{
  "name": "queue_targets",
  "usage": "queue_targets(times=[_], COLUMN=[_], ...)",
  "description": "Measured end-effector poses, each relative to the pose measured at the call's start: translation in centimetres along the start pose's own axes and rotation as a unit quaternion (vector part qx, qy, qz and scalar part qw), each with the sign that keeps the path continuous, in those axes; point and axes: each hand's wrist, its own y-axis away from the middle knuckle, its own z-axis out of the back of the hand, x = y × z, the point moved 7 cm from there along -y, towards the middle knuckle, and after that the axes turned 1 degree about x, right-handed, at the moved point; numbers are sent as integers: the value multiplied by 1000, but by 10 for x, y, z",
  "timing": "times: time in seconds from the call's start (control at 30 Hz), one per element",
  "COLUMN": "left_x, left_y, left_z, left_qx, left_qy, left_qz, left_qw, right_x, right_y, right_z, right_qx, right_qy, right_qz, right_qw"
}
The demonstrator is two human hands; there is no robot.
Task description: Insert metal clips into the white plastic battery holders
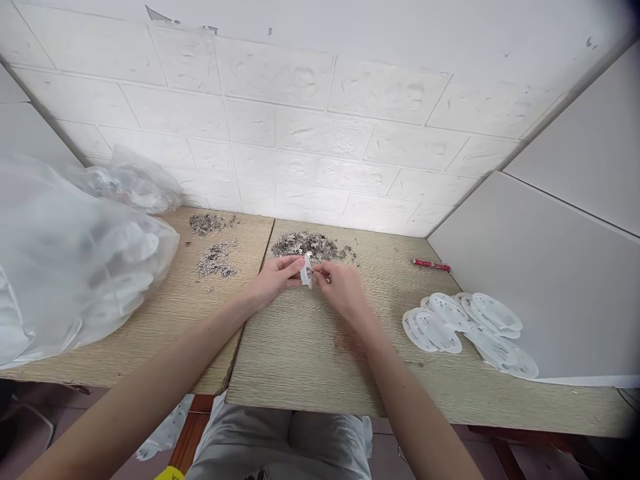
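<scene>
My left hand [278, 279] pinches a small white plastic piece [306, 272] over the middle of the table, just in front of a pile of small metal parts [310, 245]. The white piece stands tilted, nearly edge-on to me. From the right, my right hand [341, 285] meets it with thumb and forefinger pressed together at its face. Small metallic bits show on that face, but whatever the right fingertips hold is too small to make out.
Two smaller heaps of metal parts [216, 260] lie left of the table seam. A big plastic bag [75, 267] of white pieces stands at far left. Round white plastic discs [470, 327] overlap at right, below a red tool [431, 265]. White walls [320, 147] close the back and right.
</scene>
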Motion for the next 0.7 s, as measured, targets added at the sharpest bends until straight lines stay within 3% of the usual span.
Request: queue_targets(times=[0.23, 0.7], left_x=[2, 2], left_y=[-1, -2], left_z=[-1, 2], left_qx=[-3, -13], left_qy=[1, -34], left_qz=[-2, -2], left_qw=[1000, 999], right_x=[6, 8], right_y=[4, 5], right_z=[-1, -1], right_qx=[-7, -12], right_qy=[78, 89], right_qz=[-17, -10], right_qw=[997, 996])
